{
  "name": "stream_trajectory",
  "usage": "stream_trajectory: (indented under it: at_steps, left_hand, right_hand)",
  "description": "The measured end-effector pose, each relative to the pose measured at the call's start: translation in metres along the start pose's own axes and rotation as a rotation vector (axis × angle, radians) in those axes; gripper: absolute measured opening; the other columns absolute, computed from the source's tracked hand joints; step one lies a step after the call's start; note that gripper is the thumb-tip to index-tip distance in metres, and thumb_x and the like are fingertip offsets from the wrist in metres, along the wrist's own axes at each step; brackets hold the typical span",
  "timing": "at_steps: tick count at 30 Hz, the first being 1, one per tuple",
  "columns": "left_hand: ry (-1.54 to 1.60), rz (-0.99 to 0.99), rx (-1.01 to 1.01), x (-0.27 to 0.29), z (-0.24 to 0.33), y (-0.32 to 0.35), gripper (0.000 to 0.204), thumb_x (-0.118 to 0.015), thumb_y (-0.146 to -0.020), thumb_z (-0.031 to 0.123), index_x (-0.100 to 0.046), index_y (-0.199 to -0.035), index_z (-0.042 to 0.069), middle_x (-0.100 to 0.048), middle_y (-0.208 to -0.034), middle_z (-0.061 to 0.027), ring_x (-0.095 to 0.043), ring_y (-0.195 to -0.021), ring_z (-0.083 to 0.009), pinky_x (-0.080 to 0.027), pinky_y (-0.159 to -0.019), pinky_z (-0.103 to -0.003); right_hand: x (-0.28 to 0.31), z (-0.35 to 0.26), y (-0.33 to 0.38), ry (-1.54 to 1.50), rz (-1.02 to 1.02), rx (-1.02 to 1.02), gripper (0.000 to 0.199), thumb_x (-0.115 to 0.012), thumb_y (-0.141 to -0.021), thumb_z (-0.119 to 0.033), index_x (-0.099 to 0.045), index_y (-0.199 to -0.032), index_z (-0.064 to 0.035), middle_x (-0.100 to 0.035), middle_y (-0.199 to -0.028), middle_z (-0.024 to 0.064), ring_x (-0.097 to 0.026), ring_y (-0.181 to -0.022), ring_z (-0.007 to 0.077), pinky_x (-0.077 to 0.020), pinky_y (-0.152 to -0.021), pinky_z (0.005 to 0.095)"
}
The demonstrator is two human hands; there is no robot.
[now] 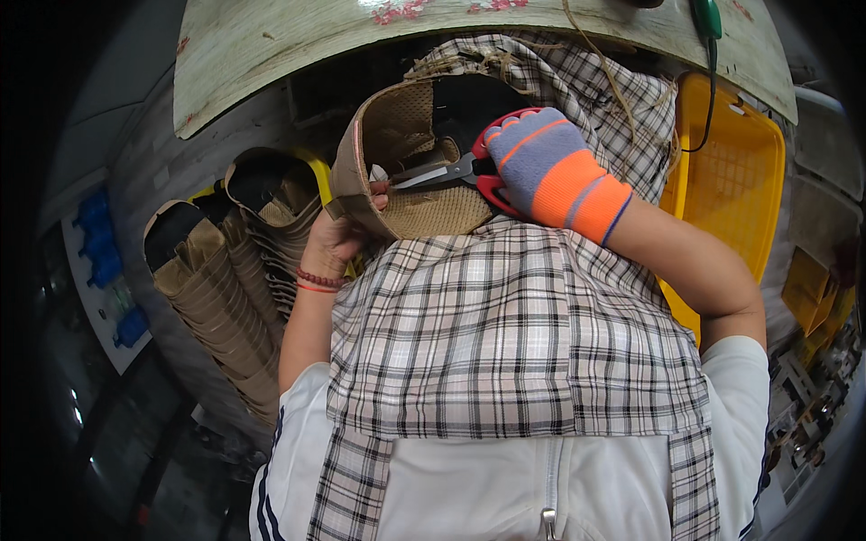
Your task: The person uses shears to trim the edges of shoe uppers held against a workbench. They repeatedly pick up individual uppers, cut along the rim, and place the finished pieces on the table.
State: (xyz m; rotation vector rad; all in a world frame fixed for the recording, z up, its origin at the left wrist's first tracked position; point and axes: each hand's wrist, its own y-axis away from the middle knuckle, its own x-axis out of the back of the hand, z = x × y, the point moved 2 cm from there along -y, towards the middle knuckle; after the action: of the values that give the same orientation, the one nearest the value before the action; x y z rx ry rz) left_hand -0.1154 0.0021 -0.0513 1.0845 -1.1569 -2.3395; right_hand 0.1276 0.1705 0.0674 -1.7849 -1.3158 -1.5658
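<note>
My right hand (pixel 552 169), in a grey and orange glove, grips red-handled scissors (pixel 458 169). Their blades point left across the inside of a curved tan and black fabric piece (pixel 437 212), which looks like a shoe upper. My bare left hand (pixel 341 236), beaded at the wrist, is closed on the left edge of that piece. Close to the scissor tips, a small whitish scrap (pixel 378 172) shows by my left fingers. The piece rests on my lap against a plaid apron (pixel 451 334).
A worn tabletop (pixel 271 54) spans the far side. Nested stacks of similar tan pieces (pixel 216 288) stand at the left beside something yellow. To the right is a yellow plastic crate (pixel 731 198). A green-handled corded tool (pixel 707 20) hangs over the table's edge; loose tan strips (pixel 622 99) trail nearby.
</note>
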Motion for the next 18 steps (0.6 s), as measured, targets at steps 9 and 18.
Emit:
stream_trajectory:
  at_steps: [9,18]
  left_hand:
    - [-0.032,0.061,0.005,-0.004,0.002,0.005,0.036,-0.073,-0.079,-0.003,-0.064,-0.113,-0.005,-0.069,-0.103,-0.0118,-0.069,-0.091,-0.0186,-0.056,-0.088,-0.036]
    - [-0.017,0.070,0.011,-0.015,0.004,0.010,0.036,-0.074,-0.078,-0.003,-0.064,-0.112,-0.004,-0.069,-0.099,-0.0096,-0.067,-0.092,-0.0196,-0.056,-0.087,-0.035]
  right_hand:
    - [0.001,-0.011,-0.020,0.121,-0.152,-0.035,0.029,-0.072,-0.079,-0.038,-0.070,-0.092,-0.0117,-0.066,-0.073,0.0072,-0.066,-0.073,0.0243,-0.0500,-0.067,0.0353]
    - [0.025,-0.016,-0.023,0.260,-0.270,0.063,0.030,-0.074,-0.077,-0.035,-0.070,-0.093,-0.0101,-0.068,-0.074,0.0077,-0.069,-0.070,0.0242,-0.0532,-0.062,0.0361]
